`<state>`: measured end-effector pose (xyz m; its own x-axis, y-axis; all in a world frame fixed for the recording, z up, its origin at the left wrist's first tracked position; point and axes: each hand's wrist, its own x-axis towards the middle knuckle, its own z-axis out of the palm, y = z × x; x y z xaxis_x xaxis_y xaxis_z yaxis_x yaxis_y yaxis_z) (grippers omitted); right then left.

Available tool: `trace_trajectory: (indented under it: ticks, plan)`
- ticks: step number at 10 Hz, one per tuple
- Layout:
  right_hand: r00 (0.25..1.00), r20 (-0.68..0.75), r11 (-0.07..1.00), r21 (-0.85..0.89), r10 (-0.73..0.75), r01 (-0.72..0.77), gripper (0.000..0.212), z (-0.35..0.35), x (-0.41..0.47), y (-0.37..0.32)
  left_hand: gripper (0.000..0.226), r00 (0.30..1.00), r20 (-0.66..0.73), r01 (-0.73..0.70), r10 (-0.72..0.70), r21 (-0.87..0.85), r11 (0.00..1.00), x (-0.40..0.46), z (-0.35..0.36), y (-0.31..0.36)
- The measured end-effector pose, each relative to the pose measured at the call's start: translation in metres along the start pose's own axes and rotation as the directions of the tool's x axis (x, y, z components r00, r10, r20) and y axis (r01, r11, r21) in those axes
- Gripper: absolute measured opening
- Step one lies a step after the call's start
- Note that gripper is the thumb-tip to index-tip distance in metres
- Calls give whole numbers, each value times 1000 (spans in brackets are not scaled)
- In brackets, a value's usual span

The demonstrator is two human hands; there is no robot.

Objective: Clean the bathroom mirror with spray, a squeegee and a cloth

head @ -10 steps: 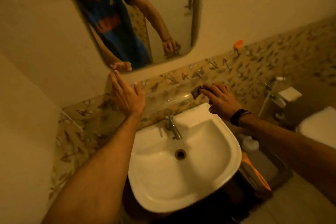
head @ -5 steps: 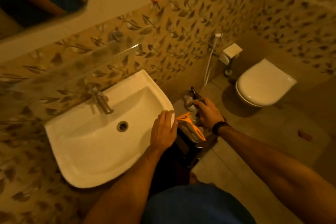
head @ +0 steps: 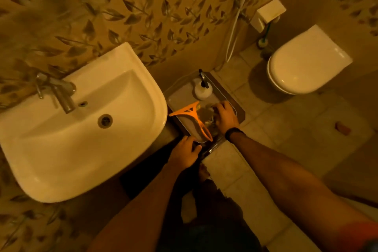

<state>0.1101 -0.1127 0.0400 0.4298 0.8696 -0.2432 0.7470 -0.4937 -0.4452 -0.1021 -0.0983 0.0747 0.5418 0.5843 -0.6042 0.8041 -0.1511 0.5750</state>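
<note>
A grey tray [head: 180, 96] lies on the floor to the right of the sink. On it stand a white spray bottle [head: 202, 89] with a black trigger and an orange squeegee [head: 192, 114], whose handle points toward me. My right hand [head: 226, 115] reaches down onto the tray, fingers curled over a crumpled cloth [head: 208, 117] beside the squeegee. My left hand [head: 185, 153] hovers at the tray's near edge, close to the squeegee handle, fingers loosely extended and holding nothing. The mirror is out of view.
A white sink [head: 81, 149] with a metal tap [head: 61, 94] juts out at the left, close to the tray. A white toilet [head: 306, 63] with its lid down stands at the right, and a hand-shower hose [head: 235, 26] hangs on the leaf-patterned wall.
My view swung down from the mirror to the floor tray. My right hand carried the cloth down onto the tray; my left hand left the wall, passed the sink rim and reached the tray's edge.
</note>
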Motion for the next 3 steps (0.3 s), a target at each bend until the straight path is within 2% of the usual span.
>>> trace_trajectory:
  ticks: [1,2,3]
  plan:
    - [999,43,998,-52,22,-20,39,13,28,14,33,999,4,45,-45,-23,999,23,10,-4]
    - [968,222,988,-126,115,-88,43,16,38,18,31,999,-35,36,-36,-16,999,29,5,-4]
    - [923,347,970,-224,168,-92,56,13,41,18,31,996,-72,56,-59,-33,998,29,3,-3]
